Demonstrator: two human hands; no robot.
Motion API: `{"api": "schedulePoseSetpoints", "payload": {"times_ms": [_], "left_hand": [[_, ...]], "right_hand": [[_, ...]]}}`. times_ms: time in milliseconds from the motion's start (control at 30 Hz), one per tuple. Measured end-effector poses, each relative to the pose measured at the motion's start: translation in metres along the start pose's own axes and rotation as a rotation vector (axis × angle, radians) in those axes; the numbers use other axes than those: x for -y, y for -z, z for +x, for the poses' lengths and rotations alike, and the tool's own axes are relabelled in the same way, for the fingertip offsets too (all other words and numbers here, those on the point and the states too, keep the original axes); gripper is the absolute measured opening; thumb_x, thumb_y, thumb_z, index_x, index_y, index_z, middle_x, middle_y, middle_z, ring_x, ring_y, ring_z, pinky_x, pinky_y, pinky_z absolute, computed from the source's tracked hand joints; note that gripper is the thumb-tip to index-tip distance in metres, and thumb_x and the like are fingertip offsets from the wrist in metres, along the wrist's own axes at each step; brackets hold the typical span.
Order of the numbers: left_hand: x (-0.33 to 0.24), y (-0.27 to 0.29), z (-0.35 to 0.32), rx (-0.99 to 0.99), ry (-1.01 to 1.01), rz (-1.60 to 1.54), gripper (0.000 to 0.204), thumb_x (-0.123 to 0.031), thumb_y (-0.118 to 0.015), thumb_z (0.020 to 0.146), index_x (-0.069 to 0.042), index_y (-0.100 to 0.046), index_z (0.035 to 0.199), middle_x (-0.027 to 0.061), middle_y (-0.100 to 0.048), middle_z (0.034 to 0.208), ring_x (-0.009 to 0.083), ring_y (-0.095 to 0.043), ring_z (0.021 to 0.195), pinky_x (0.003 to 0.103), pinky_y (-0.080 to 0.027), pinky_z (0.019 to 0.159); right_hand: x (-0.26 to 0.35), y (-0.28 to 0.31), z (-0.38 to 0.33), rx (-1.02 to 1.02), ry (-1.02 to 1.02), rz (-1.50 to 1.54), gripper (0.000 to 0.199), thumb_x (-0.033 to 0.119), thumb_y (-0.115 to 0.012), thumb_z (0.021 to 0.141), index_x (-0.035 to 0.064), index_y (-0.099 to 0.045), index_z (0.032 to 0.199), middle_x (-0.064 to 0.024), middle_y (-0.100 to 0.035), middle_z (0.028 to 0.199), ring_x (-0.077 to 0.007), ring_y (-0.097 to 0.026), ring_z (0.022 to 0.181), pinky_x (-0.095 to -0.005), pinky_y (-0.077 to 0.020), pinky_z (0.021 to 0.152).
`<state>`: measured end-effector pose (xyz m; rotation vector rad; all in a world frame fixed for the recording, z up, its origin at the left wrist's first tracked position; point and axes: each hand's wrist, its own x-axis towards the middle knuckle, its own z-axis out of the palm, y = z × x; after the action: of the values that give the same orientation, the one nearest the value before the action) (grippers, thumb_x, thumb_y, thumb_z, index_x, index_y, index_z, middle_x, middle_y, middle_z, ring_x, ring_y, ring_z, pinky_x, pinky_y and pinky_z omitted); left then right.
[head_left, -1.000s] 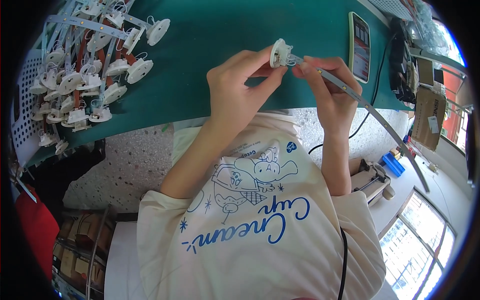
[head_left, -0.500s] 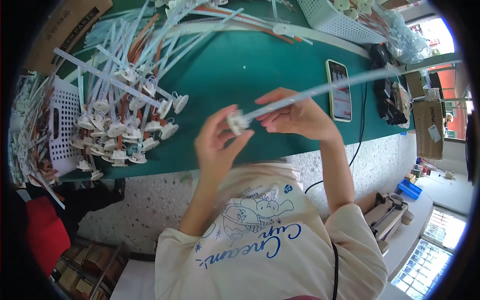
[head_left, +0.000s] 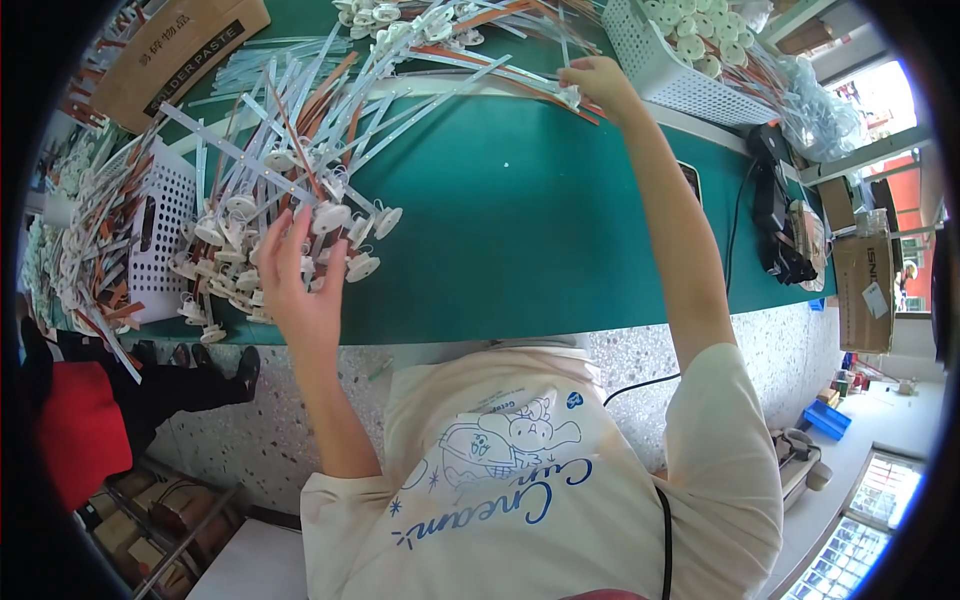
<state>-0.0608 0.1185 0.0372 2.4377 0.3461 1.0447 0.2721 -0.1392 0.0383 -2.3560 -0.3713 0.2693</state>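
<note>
My left hand is open, fingers spread, at the near edge of a heap of white round lamp bases with LED strips attached. Its fingertips overlap some bases; whether they touch any is unclear. Toward the far side of the green table, my right hand is closed in a pinch at a small white lamp base. This base lies by the ends of pale and orange strips. My fingers partly hide the grip.
A white perforated basket of strips stands left, with a carton behind it. Another white basket holding round bases is at the far right. My right forearm partly covers a phone. A black cable hangs over the table's edge.
The LED strip lamp is no longer held between both hands. My left hand has moved left to the heap and opened; my right has reached far forward. The view has shifted slightly.
</note>
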Motion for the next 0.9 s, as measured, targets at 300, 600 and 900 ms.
{"api": "schedulePoseSetpoints", "payload": {"times_ms": [300, 600, 900], "left_hand": [[-0.033, -0.012, -0.011, -0.140, -0.010, -0.232, 0.026, -0.002, -0.066, 0.077, -0.002, -0.063, 0.103, 0.0120, -0.059, 0.105, 0.0254, -0.058, 0.095, 0.034, -0.047, 0.081], [-0.099, -0.087, -0.045, 0.447, -0.033, -0.687, 0.048, -0.010, -0.071, 0.071, -0.009, -0.053, 0.116, 0.0091, -0.057, 0.107, 0.0279, -0.054, 0.095, 0.038, -0.042, 0.081], [-0.103, -0.086, -0.051, 0.486, -0.171, -0.406, 0.037, -0.019, -0.073, 0.068, -0.011, -0.054, 0.098, 0.0032, -0.056, 0.097, 0.0225, -0.053, 0.091, 0.037, -0.037, 0.078]], "right_hand": [[0.027, -0.001, -0.165, 0.384, -0.141, 1.023, 0.022, 0.015, -0.049, 0.092, -0.0013, -0.052, 0.105, -0.0078, -0.061, 0.085, -0.0065, -0.048, 0.059, -0.0166, -0.0396, 0.051], [0.041, -0.032, -0.213, 0.443, -0.041, 1.109, 0.018, 0.010, -0.044, 0.094, -0.0011, -0.052, 0.106, -0.0118, -0.061, 0.091, -0.0111, -0.058, 0.068, -0.0214, -0.0501, 0.061], [0.012, -0.033, -0.231, 0.263, -0.055, 0.907, 0.017, 0.007, -0.046, 0.093, -0.0021, -0.052, 0.106, -0.0146, -0.059, 0.101, -0.0167, -0.061, 0.085, -0.0285, -0.0508, 0.076]]}}
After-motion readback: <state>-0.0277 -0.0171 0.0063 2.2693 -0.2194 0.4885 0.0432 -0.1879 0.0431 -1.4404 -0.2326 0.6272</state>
